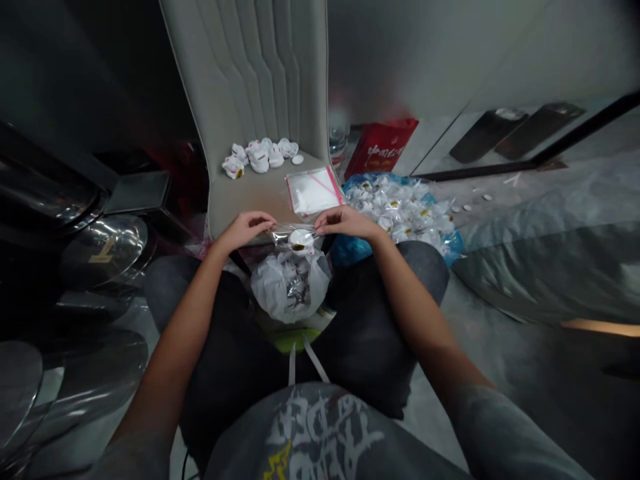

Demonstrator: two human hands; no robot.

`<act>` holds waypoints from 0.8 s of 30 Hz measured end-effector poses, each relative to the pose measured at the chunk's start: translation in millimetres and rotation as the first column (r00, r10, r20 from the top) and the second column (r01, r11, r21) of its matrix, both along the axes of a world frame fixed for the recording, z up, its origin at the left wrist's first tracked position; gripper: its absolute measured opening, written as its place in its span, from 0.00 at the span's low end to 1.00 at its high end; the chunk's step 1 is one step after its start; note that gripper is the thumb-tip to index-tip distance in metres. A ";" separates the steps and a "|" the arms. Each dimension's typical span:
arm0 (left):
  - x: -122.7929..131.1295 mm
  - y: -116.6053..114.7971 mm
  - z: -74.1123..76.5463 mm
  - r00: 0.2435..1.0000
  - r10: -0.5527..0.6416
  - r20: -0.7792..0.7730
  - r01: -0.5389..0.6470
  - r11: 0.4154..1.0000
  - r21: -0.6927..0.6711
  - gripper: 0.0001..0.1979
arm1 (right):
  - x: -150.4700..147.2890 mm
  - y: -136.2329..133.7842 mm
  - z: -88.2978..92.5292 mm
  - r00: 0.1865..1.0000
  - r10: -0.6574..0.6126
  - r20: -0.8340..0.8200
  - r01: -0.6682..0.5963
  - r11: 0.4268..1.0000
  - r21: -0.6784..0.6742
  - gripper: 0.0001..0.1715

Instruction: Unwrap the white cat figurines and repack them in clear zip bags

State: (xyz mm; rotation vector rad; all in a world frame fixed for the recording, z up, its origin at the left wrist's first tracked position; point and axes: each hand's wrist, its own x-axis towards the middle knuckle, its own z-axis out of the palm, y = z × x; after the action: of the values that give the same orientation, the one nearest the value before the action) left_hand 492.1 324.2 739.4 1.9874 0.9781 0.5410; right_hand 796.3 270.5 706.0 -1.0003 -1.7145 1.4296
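Between my two hands hangs a small clear plastic bag (283,236) with a white figurine (301,240) inside it. My left hand (247,229) pinches the bag's left upper corner, and my right hand (343,221) pinches its right upper corner. Just below, a white plastic bag (267,287) stands open between my knees with shiny wrapped pieces in it. On the chair seat (240,200) beyond my hands sits a group of small white figurines (259,159). A stack of flat clear bags (314,190) with a pink edge lies at the seat's right side.
Right of the chair, a blue bag (350,250) overflows with wrapped white figurines (395,207). Behind it stand a red bag (383,148) and a clear bottle (339,133). Shiny cylindrical containers (107,247) line the left. A grey cover (550,253) lies at right.
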 end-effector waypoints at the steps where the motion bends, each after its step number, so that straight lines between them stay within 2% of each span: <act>1: -0.1 -1.6 1.8 0.998 -0.058 -0.034 0.057 0.998 -0.024 0.20 | 2.4 -3.5 -1.7 0.998 0.064 0.005 -0.064 0.997 -0.042 0.26; 3: 1.7 -4.0 1.4 0.981 -0.166 -0.101 0.155 0.982 -0.110 0.21 | 5.5 -9.3 -6.3 0.980 0.187 0.062 -0.177 0.975 -0.133 0.28; 5: 5.6 -4.9 -5.2 0.948 -0.274 -0.164 0.237 0.948 -0.215 0.22 | 9.0 -13.6 -11.6 0.940 0.301 0.163 -0.256 0.934 -0.249 0.32; 7: 10.9 -3.9 -16.0 0.907 -0.361 -0.217 0.293 0.910 -0.293 0.23 | 16.7 -16.2 -16.4 0.891 0.357 0.280 -0.251 0.902 -0.351 0.35; 9: 16.9 -1.5 -26.9 0.879 -0.403 -0.256 0.315 0.892 -0.324 0.23 | 31.1 -16.6 -20.0 0.857 0.313 0.410 -0.147 0.910 -0.387 0.33; 11: 23.7 0.7 -34.7 0.872 -0.405 -0.275 0.313 0.893 -0.323 0.23 | 51.5 -14.2 -22.2 0.801 0.187 0.569 0.031 0.936 -0.350 0.29; 12: 27.4 1.2 -36.9 0.875 -0.398 -0.276 0.309 0.897 -0.315 0.23 | 62.8 -11.9 -23.0 0.747 0.115 0.655 0.127 0.942 -0.309 0.27; 15: 40.5 -0.1 -38.1 0.888 -0.381 -0.259 0.304 0.907 -0.292 0.23 | 94.0 -0.2 -25.8 0.520 -0.063 0.852 0.324 0.937 -0.128 0.21; 17: 51.6 -2.9 -36.6 0.901 -0.357 -0.246 0.290 0.919 -0.267 0.22 | 108.4 10.9 -29.7 0.412 -0.139 0.900 0.354 0.935 -0.018 0.20; 19: 65.3 -6.0 -35.9 0.917 -0.330 -0.226 0.275 0.930 -0.242 0.21 | 116.7 23.0 -36.2 0.346 -0.192 0.918 0.335 0.940 0.070 0.22; 22: 89.9 -10.2 -39.4 0.934 -0.315 -0.167 0.272 0.932 -0.241 0.18 | 119.7 38.5 -49.9 0.268 -0.223 0.937 0.279 0.949 0.147 0.24; 24: 107.0 -13.0 -46.2 0.944 -0.310 -0.116 0.269 0.922 -0.279 0.16 | 117.6 45.5 -60.0 0.250 -0.222 0.942 0.267 0.951 0.153 0.26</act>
State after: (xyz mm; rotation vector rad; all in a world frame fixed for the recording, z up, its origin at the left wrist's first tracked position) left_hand 599.1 311.2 693.1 1.9098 0.7812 0.0841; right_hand 913.9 316.0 646.0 -2.3840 -2.1096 0.5371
